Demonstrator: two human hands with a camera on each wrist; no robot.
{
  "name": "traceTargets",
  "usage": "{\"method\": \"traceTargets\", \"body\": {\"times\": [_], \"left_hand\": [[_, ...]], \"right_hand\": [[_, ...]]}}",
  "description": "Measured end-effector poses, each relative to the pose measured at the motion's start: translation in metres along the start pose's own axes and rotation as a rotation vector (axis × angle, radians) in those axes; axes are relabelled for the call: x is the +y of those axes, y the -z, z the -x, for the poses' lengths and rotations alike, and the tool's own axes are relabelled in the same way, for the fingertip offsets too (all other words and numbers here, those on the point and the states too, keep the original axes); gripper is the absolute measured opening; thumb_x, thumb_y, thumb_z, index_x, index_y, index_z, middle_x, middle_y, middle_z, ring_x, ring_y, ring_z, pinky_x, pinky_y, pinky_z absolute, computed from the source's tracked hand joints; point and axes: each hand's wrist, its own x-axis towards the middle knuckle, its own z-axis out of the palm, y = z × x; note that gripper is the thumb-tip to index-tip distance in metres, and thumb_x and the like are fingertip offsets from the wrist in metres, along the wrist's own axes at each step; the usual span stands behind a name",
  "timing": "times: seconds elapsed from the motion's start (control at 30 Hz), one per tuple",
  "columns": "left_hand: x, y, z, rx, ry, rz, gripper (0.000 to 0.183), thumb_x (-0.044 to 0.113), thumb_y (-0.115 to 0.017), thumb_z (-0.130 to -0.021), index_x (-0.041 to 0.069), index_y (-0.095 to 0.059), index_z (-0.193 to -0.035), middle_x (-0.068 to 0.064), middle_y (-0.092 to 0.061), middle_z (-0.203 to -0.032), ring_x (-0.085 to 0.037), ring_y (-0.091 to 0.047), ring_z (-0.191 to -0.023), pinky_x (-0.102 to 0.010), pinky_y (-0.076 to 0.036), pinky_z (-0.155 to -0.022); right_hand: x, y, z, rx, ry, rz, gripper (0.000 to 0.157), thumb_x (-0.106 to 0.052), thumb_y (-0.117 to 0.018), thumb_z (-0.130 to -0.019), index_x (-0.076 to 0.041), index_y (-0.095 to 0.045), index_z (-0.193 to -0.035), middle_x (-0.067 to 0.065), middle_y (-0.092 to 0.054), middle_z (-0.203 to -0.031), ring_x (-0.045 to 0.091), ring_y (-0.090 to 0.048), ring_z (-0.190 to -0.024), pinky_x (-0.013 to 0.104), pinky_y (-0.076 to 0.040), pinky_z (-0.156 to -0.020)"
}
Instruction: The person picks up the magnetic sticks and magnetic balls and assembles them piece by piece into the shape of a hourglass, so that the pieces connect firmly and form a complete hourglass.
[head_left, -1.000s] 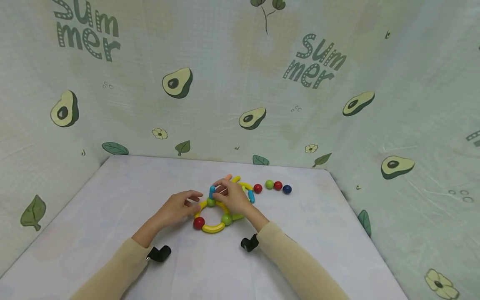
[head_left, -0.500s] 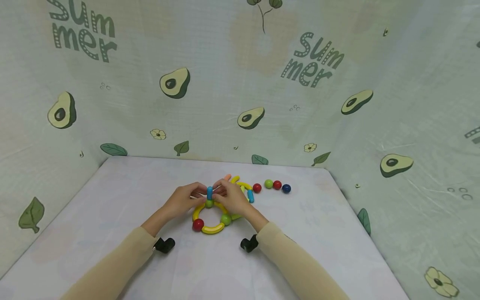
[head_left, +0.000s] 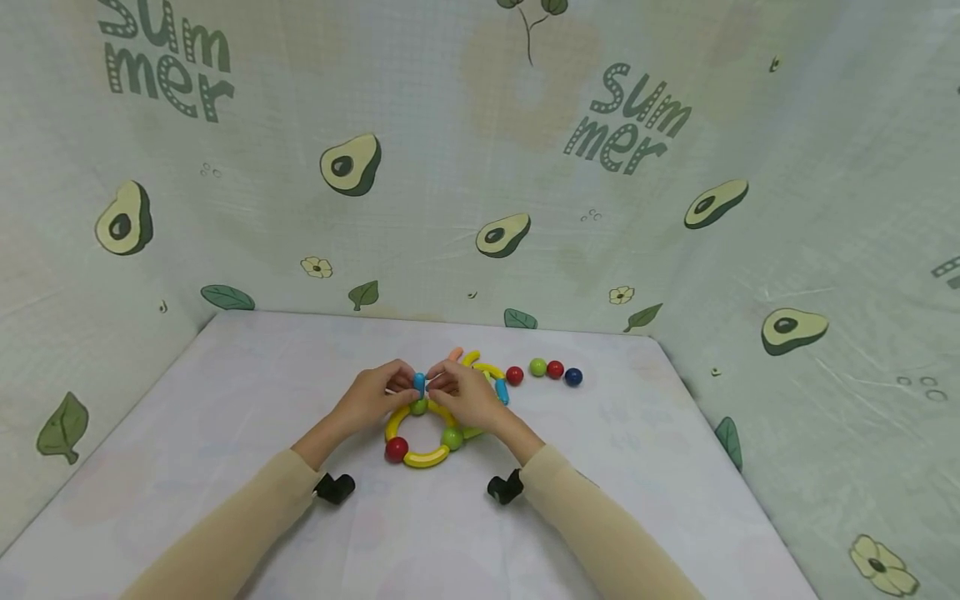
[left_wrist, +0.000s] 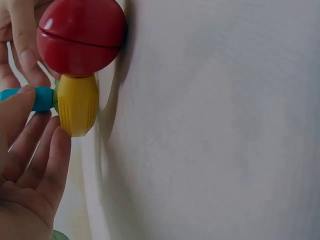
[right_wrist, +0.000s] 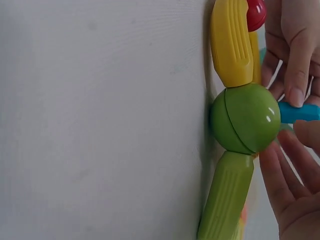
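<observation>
An upright blue magnetic stick [head_left: 419, 382] stands on a green ball [head_left: 418, 407] at the far side of a ring of curved yellow sticks [head_left: 427, 457] and balls. My left hand [head_left: 372, 397] pinches this blue stick, its thumb lying against it in the left wrist view. My right hand [head_left: 468, 397] is close by on the other side, fingers bent loosely; the left wrist view shows a gap between its thumb and the stick. A red ball [left_wrist: 82, 37] and a larger green ball [right_wrist: 245, 118] belong to the ring. The right hand hides part of the pieces behind it.
Beyond the right hand lie more yellow sticks [head_left: 489, 370], a second blue stick [head_left: 502, 391] and a red ball [head_left: 514, 375]. Farther right are a loose green ball [head_left: 537, 367], a red ball [head_left: 555, 369] and a dark blue ball [head_left: 573, 377]. Patterned cloth [head_left: 420, 275] surrounds the table.
The left hand has moved from the ring's left side up to the blue stick and now pinches it. The right hand has stayed near the stick, easing slightly away from it.
</observation>
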Motion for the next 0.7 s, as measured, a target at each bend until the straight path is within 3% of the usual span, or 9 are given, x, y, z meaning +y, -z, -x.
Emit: {"method": "traceTargets", "body": {"times": [0.2, 0.43, 0.7], "left_hand": [[0.0, 0.006, 0.005, 0.014, 0.014, -0.028, 0.023, 0.025, -0.076, -0.101, 0.017, -0.065, -0.12, 0.001, -0.073, -0.112, -0.021, -0.069, -0.107, -0.038, -0.061, -0.095], [-0.003, 0.015, 0.01, 0.022, 0.021, -0.061, 0.027, 0.026, -0.076, -0.101, 0.016, -0.065, -0.124, 0.0, -0.072, -0.115, -0.02, -0.068, -0.107, -0.041, -0.06, -0.097], [-0.007, 0.016, 0.011, 0.017, 0.003, -0.054, 0.029, 0.025, -0.076, -0.101, 0.015, -0.065, -0.126, 0.0, -0.072, -0.111, -0.02, -0.068, -0.104, -0.04, -0.061, -0.095]], "right_hand": [[0.004, 0.016, 0.014, -0.069, 0.036, 0.05, 0.021, -0.014, -0.069, -0.104, -0.008, -0.071, -0.125, 0.0, -0.076, -0.118, 0.015, -0.07, -0.108, 0.03, -0.059, -0.097], [0.017, 0.033, 0.032, -0.192, 0.07, 0.118, 0.021, -0.013, -0.07, -0.102, -0.012, -0.075, -0.123, -0.002, -0.076, -0.118, 0.016, -0.069, -0.109, 0.038, -0.058, -0.099], [0.028, 0.038, 0.04, -0.234, 0.116, 0.21, 0.021, -0.01, -0.077, -0.098, -0.016, -0.077, -0.118, -0.005, -0.076, -0.116, 0.016, -0.068, -0.114, 0.037, -0.054, -0.105]]}}
